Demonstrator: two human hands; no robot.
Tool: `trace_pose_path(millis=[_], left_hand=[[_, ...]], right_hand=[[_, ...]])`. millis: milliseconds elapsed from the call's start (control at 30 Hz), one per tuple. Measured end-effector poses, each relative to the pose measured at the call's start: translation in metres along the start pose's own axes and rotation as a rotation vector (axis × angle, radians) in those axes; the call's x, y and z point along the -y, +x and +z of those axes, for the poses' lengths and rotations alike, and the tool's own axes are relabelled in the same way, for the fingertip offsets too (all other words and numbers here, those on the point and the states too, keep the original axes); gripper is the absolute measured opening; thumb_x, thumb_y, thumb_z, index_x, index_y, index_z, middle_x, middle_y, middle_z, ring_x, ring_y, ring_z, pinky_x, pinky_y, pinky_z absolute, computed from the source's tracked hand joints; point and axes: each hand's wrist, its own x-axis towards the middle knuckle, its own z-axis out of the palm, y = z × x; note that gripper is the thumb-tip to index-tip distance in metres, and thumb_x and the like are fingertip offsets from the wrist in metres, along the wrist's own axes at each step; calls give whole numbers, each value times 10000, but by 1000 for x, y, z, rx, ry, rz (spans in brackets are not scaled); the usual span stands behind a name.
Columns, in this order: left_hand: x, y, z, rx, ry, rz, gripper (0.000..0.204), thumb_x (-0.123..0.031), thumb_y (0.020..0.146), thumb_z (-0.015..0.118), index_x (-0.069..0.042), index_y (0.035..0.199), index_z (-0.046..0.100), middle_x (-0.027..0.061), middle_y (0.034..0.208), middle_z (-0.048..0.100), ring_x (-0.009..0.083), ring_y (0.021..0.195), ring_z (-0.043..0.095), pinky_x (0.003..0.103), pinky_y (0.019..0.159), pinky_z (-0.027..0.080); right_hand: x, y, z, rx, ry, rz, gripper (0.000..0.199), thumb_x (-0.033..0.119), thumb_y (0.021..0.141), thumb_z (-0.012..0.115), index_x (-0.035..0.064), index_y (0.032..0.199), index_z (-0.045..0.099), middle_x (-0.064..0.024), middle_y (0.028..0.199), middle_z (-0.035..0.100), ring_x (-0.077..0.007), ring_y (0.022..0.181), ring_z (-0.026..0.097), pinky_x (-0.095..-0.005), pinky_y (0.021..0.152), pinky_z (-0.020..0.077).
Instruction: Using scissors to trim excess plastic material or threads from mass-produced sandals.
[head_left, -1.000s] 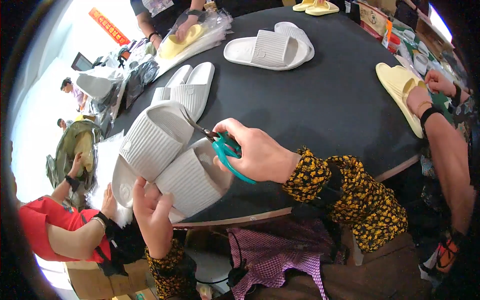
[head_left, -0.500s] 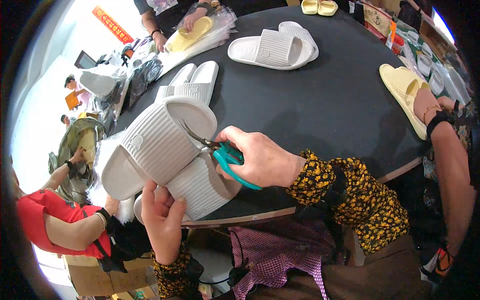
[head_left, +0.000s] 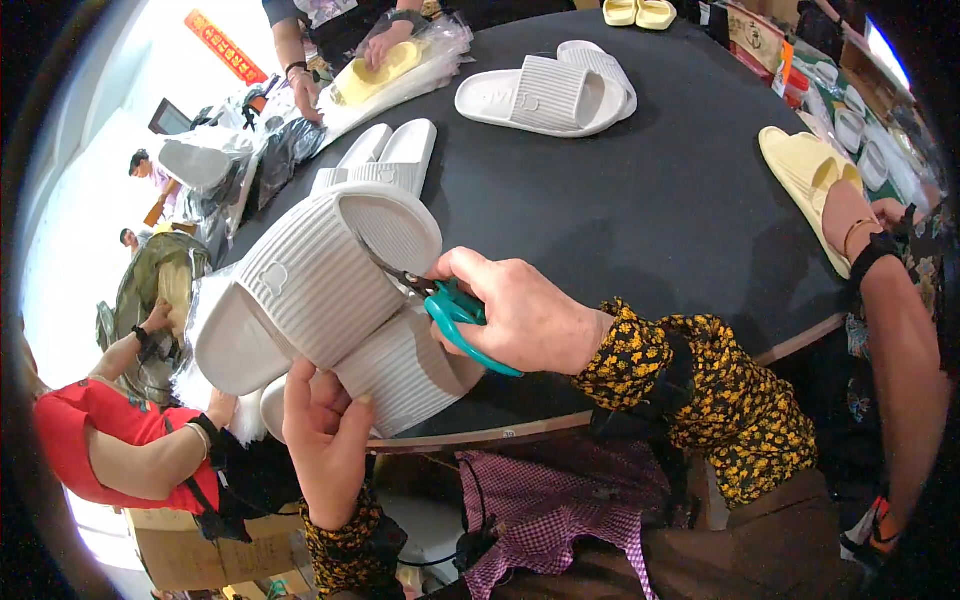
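Step in hand, apparently: trimming. Left of centre, the left hand [head_left: 328, 440] pinches the lower edge of a white slipper [head_left: 315, 285]; the right hand [head_left: 530, 312] grips teal-handled scissors [head_left: 453, 322], blades at the strap opening. The next move calls for steady support. A black bench [head_left: 600, 205] fills the centre; a red banner [head_left: 224, 48] hangs upper left.

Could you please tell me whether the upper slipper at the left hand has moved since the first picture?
Yes: the upper slipper has shifted; its far end reaches farther right, covering more of the slipper pair lying beyond.
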Motion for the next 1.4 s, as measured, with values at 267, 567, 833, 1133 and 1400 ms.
trace_pose_path(millis=[267, 567, 833, 1133, 1400], left_hand=[[-2, -4, 0, 8, -10, 30, 573, 126, 800, 476, 41, 1327, 270, 177, 1156, 552, 161, 991, 556, 232, 773, 429], [-4, -3, 13, -13, -9, 24, 636, 81, 773, 542, 14, 1352, 288, 146, 1137, 574, 171, 967, 552, 274, 782, 437], [3, 3, -3, 8, 21, 87, 571, 125, 772, 493, 54, 1311, 317, 111, 1066, 572, 134, 955, 551, 243, 776, 445], [7, -6, -3, 172, -37, 100, 519, 58, 768, 524, -15, 1262, 386, 25, 818, 531, 74, 731, 477, 234, 597, 401], [10, -30, -2, 117, 83, 260, 483, 32, 728, 467, -36, 1204, 428, 156, 677, 476, 246, 621, 538, 342, 578, 422]], right_hand=[[3, 0, 3, -53, 133, 9, 352, 113, 792, 648, -26, 1065, 474, -119, 761, 590, -148, 695, 581, -293, 662, 478], [-1, -1, -6, -56, 130, 3, 393, 119, 798, 648, -30, 1109, 459, -108, 811, 593, -124, 753, 566, -285, 704, 477], [8, 3, -16, -175, 137, 2, 387, 137, 801, 663, 2, 1124, 497, -59, 842, 598, -78, 761, 557, -251, 693, 474], [16, 2, -16, -308, 166, 186, 504, 236, 830, 662, -21, 1205, 445, -45, 848, 562, -76, 649, 516, -220, 514, 430], [8, 0, -7, -312, 418, 184, 429, 254, 820, 604, 19, 1155, 476, -25, 865, 571, -83, 618, 540, -215, 483, 446]])
